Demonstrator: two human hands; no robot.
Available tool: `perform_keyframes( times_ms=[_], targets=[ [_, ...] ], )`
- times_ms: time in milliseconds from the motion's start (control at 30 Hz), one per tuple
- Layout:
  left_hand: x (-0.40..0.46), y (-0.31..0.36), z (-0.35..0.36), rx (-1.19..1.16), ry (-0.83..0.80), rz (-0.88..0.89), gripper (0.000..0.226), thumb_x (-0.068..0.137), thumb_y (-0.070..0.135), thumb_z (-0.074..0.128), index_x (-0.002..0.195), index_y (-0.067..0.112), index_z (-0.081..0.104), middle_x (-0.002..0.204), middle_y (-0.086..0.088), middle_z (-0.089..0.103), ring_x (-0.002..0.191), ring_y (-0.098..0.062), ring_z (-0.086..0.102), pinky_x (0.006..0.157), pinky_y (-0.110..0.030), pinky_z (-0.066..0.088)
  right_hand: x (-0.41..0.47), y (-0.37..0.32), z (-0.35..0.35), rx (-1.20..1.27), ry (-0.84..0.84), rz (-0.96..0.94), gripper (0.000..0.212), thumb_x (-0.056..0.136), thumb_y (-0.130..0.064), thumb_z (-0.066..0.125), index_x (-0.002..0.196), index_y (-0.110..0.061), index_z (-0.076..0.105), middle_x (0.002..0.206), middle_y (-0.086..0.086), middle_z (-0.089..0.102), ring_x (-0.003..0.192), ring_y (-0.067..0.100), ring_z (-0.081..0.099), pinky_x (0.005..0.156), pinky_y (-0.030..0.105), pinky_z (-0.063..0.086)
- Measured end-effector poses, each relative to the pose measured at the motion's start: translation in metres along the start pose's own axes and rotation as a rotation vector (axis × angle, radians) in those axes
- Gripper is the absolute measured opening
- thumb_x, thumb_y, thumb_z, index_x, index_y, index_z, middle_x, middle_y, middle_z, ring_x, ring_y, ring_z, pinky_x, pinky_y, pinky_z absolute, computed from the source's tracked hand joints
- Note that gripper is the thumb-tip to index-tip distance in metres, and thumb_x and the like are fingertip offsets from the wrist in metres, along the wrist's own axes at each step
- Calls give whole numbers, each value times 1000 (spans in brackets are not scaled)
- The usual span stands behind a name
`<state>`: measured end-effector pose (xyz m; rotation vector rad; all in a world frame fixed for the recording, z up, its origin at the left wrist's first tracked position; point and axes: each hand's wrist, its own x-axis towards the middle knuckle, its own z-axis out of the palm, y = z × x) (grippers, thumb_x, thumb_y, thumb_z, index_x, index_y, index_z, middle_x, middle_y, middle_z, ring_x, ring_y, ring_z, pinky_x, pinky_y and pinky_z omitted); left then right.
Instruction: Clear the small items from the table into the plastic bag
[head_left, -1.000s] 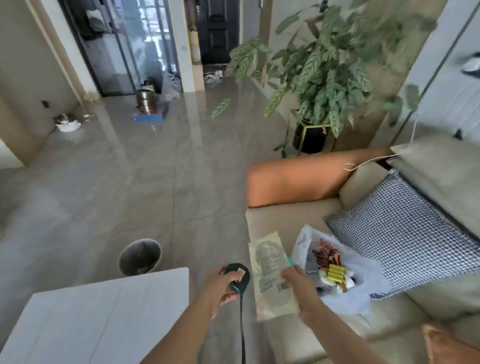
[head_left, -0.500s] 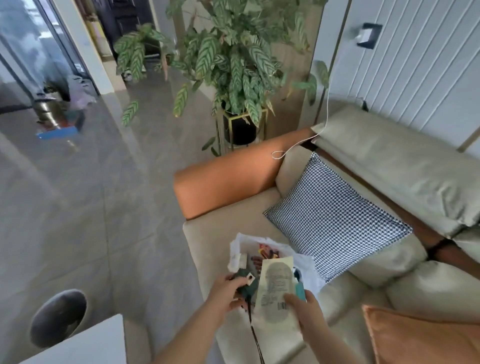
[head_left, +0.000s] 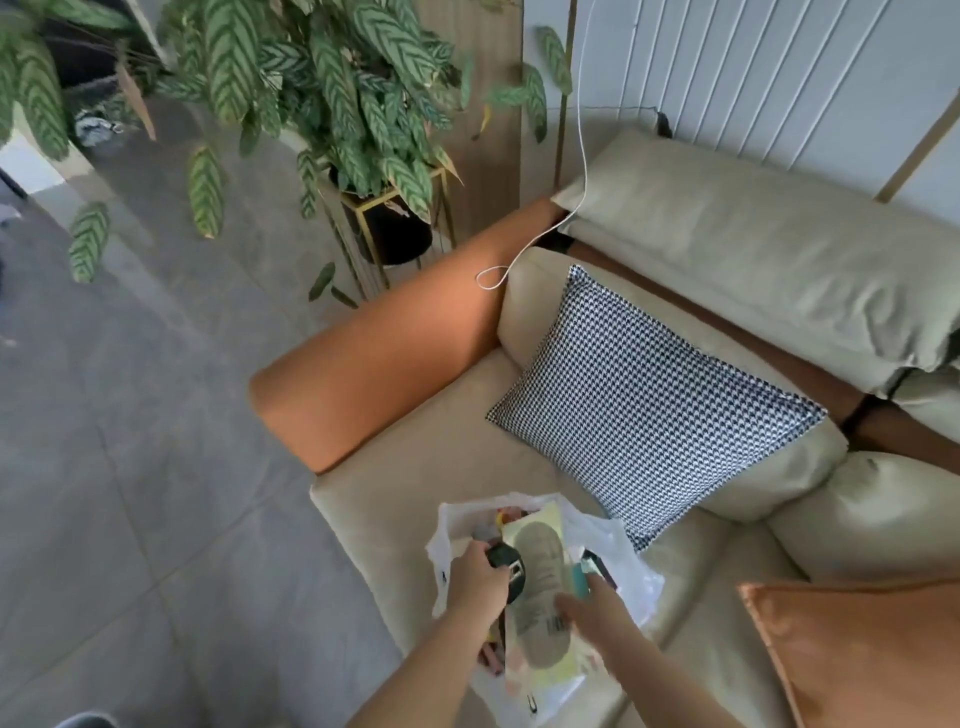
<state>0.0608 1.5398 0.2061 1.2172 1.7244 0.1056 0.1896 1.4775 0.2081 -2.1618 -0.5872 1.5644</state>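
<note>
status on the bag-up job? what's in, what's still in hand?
Done: the plastic bag lies open on the sofa with colourful small items already inside. In hand: the left hand grips a dark green corded device and the right hand holds a pale flat packet, both over the bag's mouth, not yet released. Left: dropping both; the table is out of view, so anything remaining there can't be judged.
</note>
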Motion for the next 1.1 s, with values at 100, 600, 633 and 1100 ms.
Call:
perform_keyframes(
  times_ms=[100,600,633,1100],
  targets=[
    [34,3,4,98,-41,-8,41,93,13,52,133,11,44,119,-9,58,108,-25,58,81,-28,45,22,-5,14,-46,-20,60,41,86,-6,53,126,-3,45,105,10,57,95,23,57,63,22,45],
    [117,-36,34,50,-118,-319,31,94,5,44,125,6,47,117,-13,58,97,-25,56,79,-30,50,88,14,34,-514,247,124,25,88,-10,37,111,-16,43,94,2,61,81,22,60,63,31,47],
    [117,-36,34,48,-115,-314,31,95,5,41,125,6,48,117,-13,58,98,-25,57,81,-30,49,88,15,34,-554,254,100,25,89,-12,37,113,-17,43,98,2,61,87,21,60,65,31,46],
    [59,-18,6,53,-240,-164,49,96,8,44,144,16,35,145,-8,41,130,-26,44,95,-31,44,49,-9,4,-758,241,-234,42,92,-19,43,134,-26,41,133,-6,50,125,14,44,90,32,45]
  ],
)
